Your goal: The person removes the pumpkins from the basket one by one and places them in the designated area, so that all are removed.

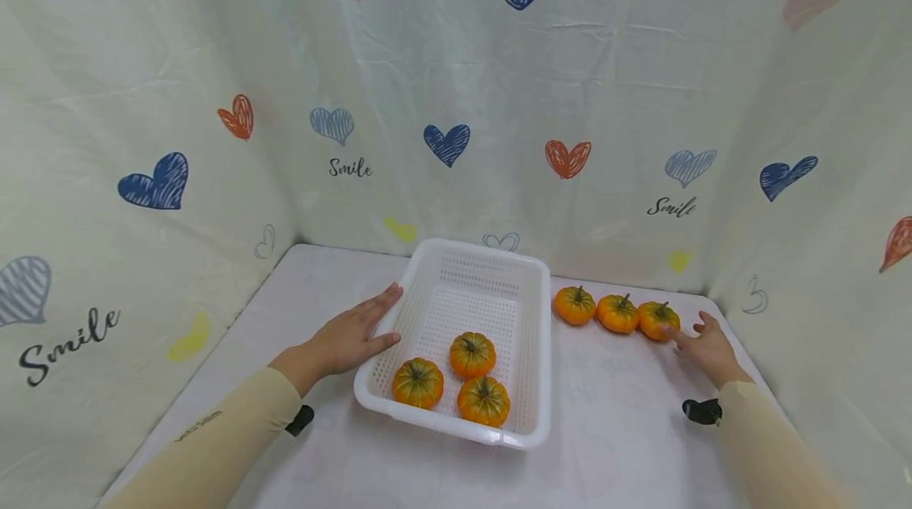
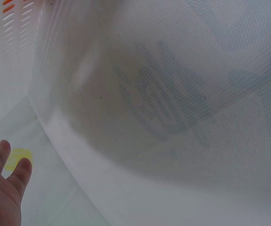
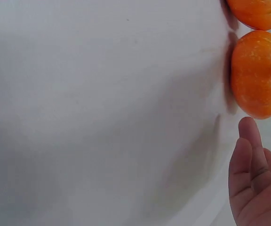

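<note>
A white plastic basket (image 1: 530, 335) stands on the table with three small orange pumpkins grouped in its near part, one of them a pumpkin (image 1: 417, 383) at the left. My left hand (image 1: 352, 337) rests at the basket's left rim, fingers extended; the left wrist view catches only part of that hand (image 2: 6, 183) beside the slotted basket wall (image 2: 13, 52). Right of the basket, three more pumpkins sit in a row. My right hand (image 1: 708, 349) is beside the rightmost pumpkin (image 1: 657, 320), holding nothing. In the right wrist view, its fingertips come close to that pumpkin (image 3: 258, 75); whether they touch cannot be told.
The white-covered table (image 1: 613, 430) is enclosed at the back and sides by a curtain (image 1: 613, 81) printed with hearts. The row's middle pumpkin (image 1: 617, 313) and left pumpkin (image 1: 574, 305) stand between the right hand and the basket, near the table's back edge.
</note>
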Motion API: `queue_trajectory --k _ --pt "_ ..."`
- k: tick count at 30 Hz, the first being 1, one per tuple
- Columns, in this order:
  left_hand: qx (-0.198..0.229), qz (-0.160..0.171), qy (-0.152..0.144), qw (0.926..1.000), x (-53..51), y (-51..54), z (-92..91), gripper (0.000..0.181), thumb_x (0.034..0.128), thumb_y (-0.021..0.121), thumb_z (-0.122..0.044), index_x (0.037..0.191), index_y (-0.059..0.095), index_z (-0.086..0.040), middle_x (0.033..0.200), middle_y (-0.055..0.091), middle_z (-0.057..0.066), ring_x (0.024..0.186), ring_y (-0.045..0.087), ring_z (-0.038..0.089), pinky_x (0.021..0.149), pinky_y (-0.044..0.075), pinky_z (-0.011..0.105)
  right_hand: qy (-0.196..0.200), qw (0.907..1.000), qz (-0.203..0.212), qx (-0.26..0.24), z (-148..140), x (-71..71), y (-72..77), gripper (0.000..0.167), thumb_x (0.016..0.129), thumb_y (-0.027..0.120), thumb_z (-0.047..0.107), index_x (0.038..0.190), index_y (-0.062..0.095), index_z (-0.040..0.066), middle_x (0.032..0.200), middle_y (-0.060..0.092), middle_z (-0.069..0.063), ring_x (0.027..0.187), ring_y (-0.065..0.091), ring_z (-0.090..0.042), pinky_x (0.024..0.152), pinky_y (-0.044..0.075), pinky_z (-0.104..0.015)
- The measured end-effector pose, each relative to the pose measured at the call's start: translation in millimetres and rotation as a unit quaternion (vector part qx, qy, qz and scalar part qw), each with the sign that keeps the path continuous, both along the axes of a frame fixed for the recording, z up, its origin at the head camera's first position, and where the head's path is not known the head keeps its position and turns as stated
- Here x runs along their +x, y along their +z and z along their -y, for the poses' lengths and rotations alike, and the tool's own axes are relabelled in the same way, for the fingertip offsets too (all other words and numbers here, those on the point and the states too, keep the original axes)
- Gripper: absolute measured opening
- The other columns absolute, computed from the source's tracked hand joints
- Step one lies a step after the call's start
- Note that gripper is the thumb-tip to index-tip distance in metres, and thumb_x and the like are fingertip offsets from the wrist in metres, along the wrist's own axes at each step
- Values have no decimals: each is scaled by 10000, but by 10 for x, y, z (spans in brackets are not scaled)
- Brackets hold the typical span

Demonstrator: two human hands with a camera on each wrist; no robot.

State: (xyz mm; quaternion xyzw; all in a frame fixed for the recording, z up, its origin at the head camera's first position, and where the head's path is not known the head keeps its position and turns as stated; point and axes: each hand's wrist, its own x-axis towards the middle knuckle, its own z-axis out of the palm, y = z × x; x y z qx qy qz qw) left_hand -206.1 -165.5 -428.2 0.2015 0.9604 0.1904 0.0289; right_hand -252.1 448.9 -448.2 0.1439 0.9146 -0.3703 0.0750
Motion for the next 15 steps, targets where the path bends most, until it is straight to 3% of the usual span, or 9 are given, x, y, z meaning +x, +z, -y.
queue_trajectory --k 8,15 --pt "33 -1 -24 10000 -1 4 -1 797 992 540 -491 1615 153 -180 1657 149 28 1477 241 312 1128 269 592 -309 9960 -825 120 66 -13 337 1103 938 559 606 1541 -80 -60 1543 122 -393 1314 269 -608 1013 327 -703" --pt "41 104 22 9999 4 12 -10 807 986 550 -493 1616 144 -195 1658 140 22 1479 234 313 1130 265 591 127 9886 -1499 13 412 -112 764 1041 945 557 599 1584 -40 34 1572 156 -342 1288 353 -587 979 371 -702"
